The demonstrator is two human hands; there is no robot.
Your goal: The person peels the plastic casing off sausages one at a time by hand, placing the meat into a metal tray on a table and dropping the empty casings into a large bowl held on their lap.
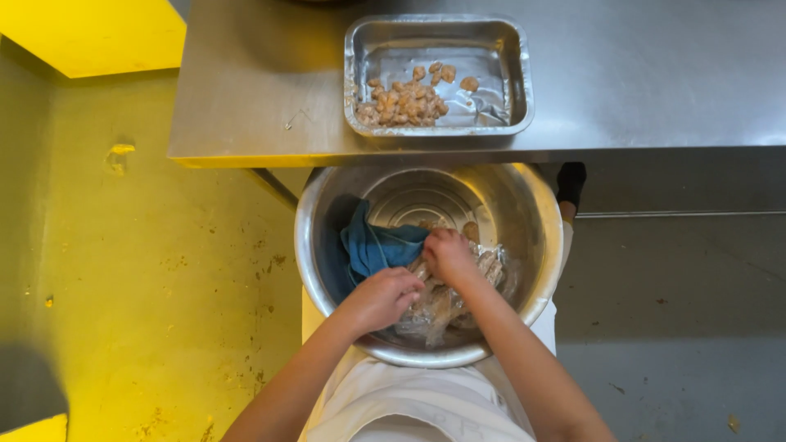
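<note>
Down in the big round metal bowl (524, 245), held low in front of the person's body, both hands are at work. The left hand (383, 299) sits at the near rim side, fingers (407, 288) curled down and closed over a clump of pale, wet-looking pieces of food (442, 307) heaped in the bowl's near right part. The right hand (449, 254) is just beyond it, knuckles up, fingers tucked under and pressed into the same heap; what exactly they pinch is hidden beneath the hand. The two hands are nearly touching. Right beside them, against the bowl's left wall, lies a crumpled blue cloth (372, 245), its edge meeting the right hand. The far part of the bowl's bottom shows bare, ringed metal.

Above the bowl, on the steel surface (655, 74), a rectangular metal tray (517, 82) stands close to the near edge, carrying a loose pile of small tan pieces (405, 98) gathered in its near left corner, a few strays toward the middle. The person wears a white garment (409, 405). To the left, the floor (147, 270) glows yellow and is speckled with marks; to the right it is grey.
</note>
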